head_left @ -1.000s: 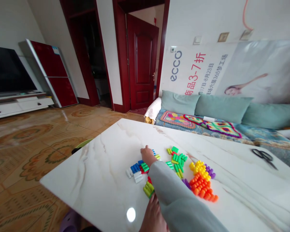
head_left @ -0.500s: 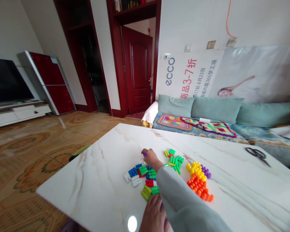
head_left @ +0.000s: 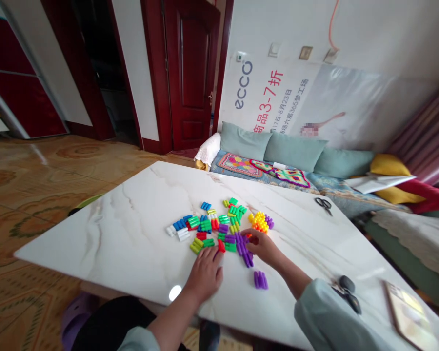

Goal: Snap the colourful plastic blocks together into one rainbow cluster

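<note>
The left hand (head_left: 205, 275) lay open and palm-down on the white marble-patterned table (head_left: 106, 239), fingers spread, just beside a red peg (head_left: 221, 246) at the near edge of the pile of plastic pegs (head_left: 205, 226). That pile sat near the table's middle, a loose scatter of white, blue, green, red and yellow pieces. At the pile's right edge, the right hand (head_left: 262, 246) curled over a line of purple pegs (head_left: 243, 248), touching them, though whether it gripped any could not be told. Just right of the pile, a cluster of yellow studded pegs (head_left: 259, 222) sat beyond the right hand. A small group of purple pegs (head_left: 260, 280) lay apart, nearer the table's edge. Farther right of the pile, black-handled scissors (head_left: 324, 204) and a small dark object (head_left: 347, 292) lay well apart from it.
</note>
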The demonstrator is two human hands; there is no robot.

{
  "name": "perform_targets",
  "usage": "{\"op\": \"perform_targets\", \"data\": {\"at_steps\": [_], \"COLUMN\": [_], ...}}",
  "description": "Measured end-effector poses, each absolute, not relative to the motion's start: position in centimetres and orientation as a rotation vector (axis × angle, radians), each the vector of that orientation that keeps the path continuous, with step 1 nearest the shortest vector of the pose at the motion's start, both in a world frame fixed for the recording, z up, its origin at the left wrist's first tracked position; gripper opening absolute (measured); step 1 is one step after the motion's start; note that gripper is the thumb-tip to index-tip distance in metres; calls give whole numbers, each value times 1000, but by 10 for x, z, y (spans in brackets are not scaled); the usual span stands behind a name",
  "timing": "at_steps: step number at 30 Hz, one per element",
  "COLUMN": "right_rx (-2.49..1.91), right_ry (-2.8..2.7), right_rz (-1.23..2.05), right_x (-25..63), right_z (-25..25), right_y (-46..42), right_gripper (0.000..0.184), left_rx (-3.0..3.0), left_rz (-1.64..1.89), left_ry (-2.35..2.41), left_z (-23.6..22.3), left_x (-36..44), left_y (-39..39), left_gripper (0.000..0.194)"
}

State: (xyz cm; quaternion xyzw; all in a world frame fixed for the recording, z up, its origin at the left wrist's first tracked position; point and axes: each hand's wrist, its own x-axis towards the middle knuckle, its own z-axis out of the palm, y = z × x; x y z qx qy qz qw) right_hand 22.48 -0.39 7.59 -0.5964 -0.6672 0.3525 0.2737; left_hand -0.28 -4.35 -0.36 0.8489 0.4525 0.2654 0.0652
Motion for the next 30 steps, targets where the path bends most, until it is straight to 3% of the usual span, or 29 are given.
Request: {"op": "perform_targets", "data": {"at_steps": [11, 18, 24, 28, 30], "right_rx": [-1506, -1377, -1621, -1953, -2119], "right_ry": [-1919, -1706, -1907, -2081, -2097], "right_rz": [683, 776, 677, 713, 649], "right_x": [183, 182, 245, 262, 258], "right_z": [54, 67, 88, 87, 82], "right_y": [-24, -14, -34, -55, -63], "right_gripper": [44, 59, 17, 12, 24], "left_rx": [2624, 2650, 2658, 2664, 2670], "left_rz": [836, 793, 741, 722, 720], "left_ry": [1354, 1388, 1396, 1395, 1400], "left_z": [3, 7, 10, 8, 7], "left_x": [-3, -2, -1, -2, -2], "left_y": [-45, -46, -46, -46, -45], "left_gripper": [44, 38, 36, 37, 37]}}
